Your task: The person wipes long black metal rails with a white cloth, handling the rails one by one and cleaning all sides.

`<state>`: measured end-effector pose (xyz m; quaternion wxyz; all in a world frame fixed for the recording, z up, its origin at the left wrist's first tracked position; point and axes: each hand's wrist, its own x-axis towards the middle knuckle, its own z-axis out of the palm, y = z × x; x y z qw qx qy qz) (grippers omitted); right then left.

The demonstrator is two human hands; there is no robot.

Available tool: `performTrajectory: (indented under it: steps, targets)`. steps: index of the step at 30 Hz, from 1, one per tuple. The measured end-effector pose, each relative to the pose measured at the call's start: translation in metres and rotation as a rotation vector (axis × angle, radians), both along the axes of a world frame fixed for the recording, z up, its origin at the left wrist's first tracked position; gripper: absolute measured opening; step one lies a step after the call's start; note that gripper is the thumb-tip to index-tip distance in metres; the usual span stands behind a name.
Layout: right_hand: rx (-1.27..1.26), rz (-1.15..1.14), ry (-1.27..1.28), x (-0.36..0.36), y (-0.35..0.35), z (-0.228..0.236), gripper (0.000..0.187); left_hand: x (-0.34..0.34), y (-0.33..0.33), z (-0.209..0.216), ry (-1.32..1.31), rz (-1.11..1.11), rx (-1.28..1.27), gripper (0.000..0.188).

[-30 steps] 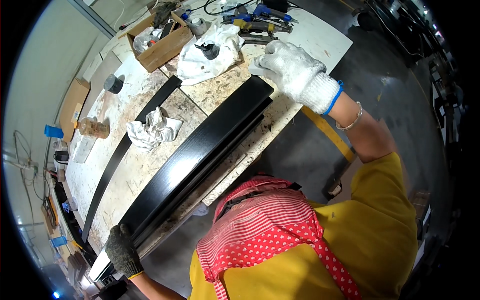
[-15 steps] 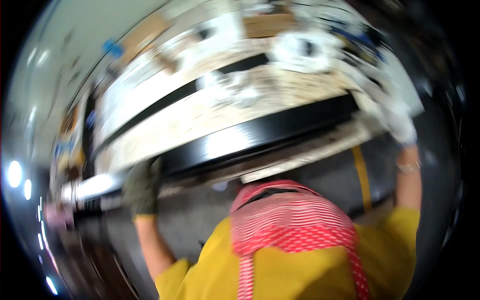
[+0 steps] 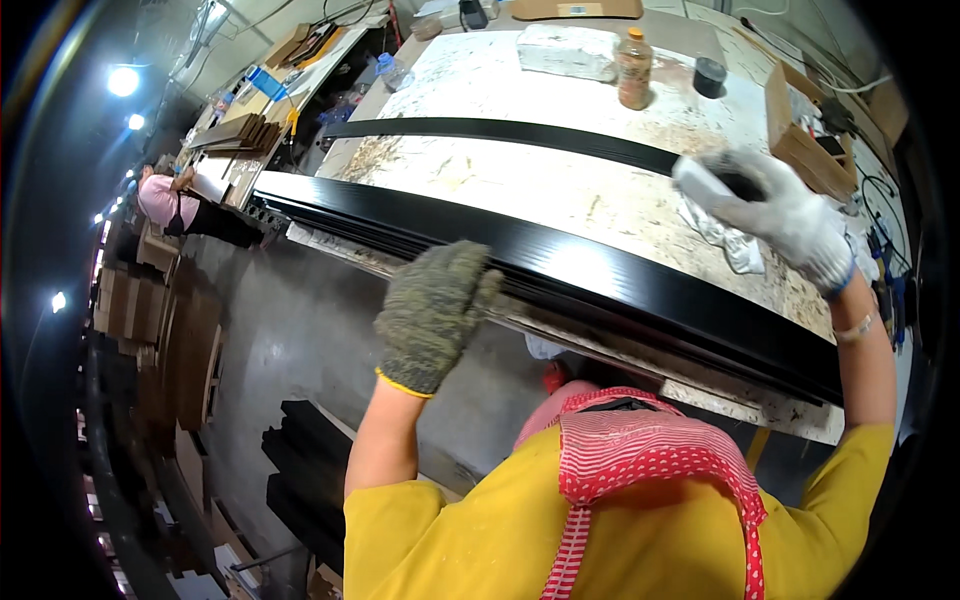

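A stack of long black strips [image 3: 560, 250] lies along the near edge of the worktable, its glossy top face catching the light. My left hand [image 3: 435, 315], in a mottled green knit glove with a yellow cuff, has its fingers bent round the front edge of the stack near its middle. My right hand [image 3: 785, 215], in a white knit glove, is raised over the table beyond the strips. Its fingers curl round something pale and dark that I cannot make out. Behind the stack, a single black strip [image 3: 500, 130] runs across the table, its right end hidden behind the right hand.
On the stained white tabletop [image 3: 440, 175] stand an orange-capped bottle [image 3: 634, 70], a dark cup [image 3: 709, 77] and a white block [image 3: 568, 52]. A crumpled white cloth [image 3: 735, 245] lies below my right hand. An open cardboard box [image 3: 805, 135] sits right; a co-worker [image 3: 165, 200] stands far left.
The view has swung toward the left and sharpened. My left hand is now near the middle of the stack instead of its left part; my right hand has come up over the table.
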<state>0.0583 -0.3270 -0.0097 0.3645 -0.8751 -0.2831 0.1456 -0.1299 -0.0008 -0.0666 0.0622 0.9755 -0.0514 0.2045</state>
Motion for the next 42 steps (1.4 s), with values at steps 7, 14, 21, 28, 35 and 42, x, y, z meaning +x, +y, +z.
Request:
performTrajectory:
  steps: [7, 14, 21, 28, 35, 42]
  targets:
    - [0.041, 0.417, -0.231, 0.039, 0.184, -0.030, 0.052, -0.003, 0.145, 0.002, -0.023, 0.307, 0.049, 0.027]
    - [0.015, 0.546, -0.219, 0.065, 0.298, -0.047, 0.052, 0.025, 0.220, -0.018, 0.012, 0.249, 0.144, 0.024]
    - [0.116, 0.623, -0.130, 0.085, 0.378, -0.075, 0.057, 0.027, 0.228, -0.016, 0.017, 0.177, 0.064, 0.022]
    - [-0.016, 0.703, -0.111, 0.076, 0.441, -0.063, 0.048, 0.025, 0.224, -0.018, 0.025, 0.227, 0.006, 0.021]
    - [0.014, 0.868, -0.255, 0.086, 0.450, -0.076, 0.044, 0.024, 0.222, -0.022, 0.058, 0.297, 0.026, 0.023]
    - [0.061, 0.867, -0.342, 0.084, 0.462, -0.072, 0.042, 0.024, 0.221, -0.027, 0.021, 0.295, 0.069, 0.026]
